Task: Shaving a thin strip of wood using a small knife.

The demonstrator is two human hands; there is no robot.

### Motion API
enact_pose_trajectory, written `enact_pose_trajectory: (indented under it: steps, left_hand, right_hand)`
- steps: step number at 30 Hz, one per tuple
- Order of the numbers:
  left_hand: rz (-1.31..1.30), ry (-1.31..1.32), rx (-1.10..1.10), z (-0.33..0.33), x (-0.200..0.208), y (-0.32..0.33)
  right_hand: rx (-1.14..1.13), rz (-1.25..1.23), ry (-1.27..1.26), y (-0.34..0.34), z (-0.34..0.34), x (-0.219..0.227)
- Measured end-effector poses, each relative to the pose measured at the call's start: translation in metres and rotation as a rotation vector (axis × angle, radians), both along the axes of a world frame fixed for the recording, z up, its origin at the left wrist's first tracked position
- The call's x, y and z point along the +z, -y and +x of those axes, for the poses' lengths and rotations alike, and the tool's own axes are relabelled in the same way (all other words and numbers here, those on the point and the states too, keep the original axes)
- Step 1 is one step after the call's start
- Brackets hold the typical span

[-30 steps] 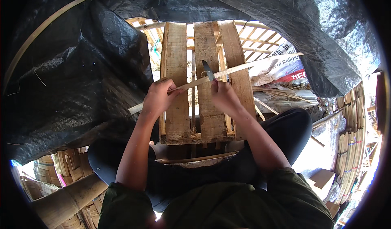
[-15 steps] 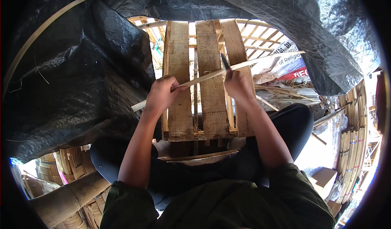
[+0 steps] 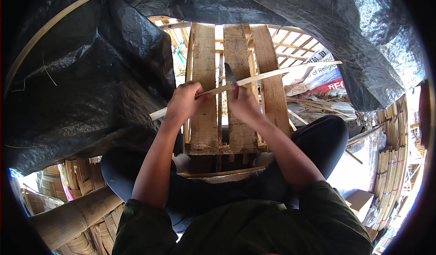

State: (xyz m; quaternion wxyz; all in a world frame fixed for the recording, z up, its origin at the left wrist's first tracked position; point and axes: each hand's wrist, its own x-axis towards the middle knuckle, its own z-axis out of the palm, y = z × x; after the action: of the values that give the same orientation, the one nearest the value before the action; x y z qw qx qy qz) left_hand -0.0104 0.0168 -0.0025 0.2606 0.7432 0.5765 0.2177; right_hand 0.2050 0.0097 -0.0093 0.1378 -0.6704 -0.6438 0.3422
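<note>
— Location of the pale strip (image 3: 268,76)?

— Aslant over the wooden slats (image 3: 203,123); contact with them cannot be told. Its right end shows against a printed sack (image 3: 313,76); its left end juts past the left hand (image 3: 184,101), in front of black sheeting (image 3: 113,91).

— State of the fingers?

— Left thumb and fingers pinch the strip. Right hand (image 3: 244,104) is curled in a fist around the handle of a knife (image 3: 230,76), whose blade crosses the strip; whether it bites or merely rests there is unclear.

— Handling characteristics?

— Judged by its narrow form, light. Likely stiff over short spans, springy over the full length. Surface appears dry, so slipping is improbable; splitting along the grain and splinters at the edges are the main weaknesses. Soundest hold: a firm pinch left of the blade, fingertips clear of the cutting edge.

— Limits of the inspection?

— Left hand covers one section of the strip; right fist conceals most of the knife handle. Finger pressure cannot be assessed. Lens curvature makes the strip's true bow uncertain, its thickness is hard to read, and glare washes out areas beyond the slats.
</note>
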Motion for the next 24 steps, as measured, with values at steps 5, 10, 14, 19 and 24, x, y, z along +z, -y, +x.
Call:
enact_pose_trajectory:
  steps: [5, 10, 14, 19, 24]
  left_hand:
    - [0.000, 0.021, -0.001, -0.006, 0.000, 0.001]
    - [0.040, 0.010, -0.035, 0.003, 0.002, -0.003]
    - [0.175, -0.017, -0.033, -0.007, -0.005, -0.001]
    - [0.145, 0.054, 0.002, -0.016, -0.009, 0.002]
    - [0.052, 0.021, -0.013, -0.007, 0.001, -0.004]
  right_hand:
    - [-0.124, -0.029, 0.022, -0.018, 0.017, 0.010]
    - [0.248, 0.483, 0.610, 0.003, 0.002, -0.047]
    - [0.072, 0.288, 0.140, -0.001, 0.001, -0.029]
    - [-0.201, 0.049, -0.038, -0.001, -0.011, -0.005]
    - [0.034, 0.329, -0.093, 0.006, -0.030, -0.045]
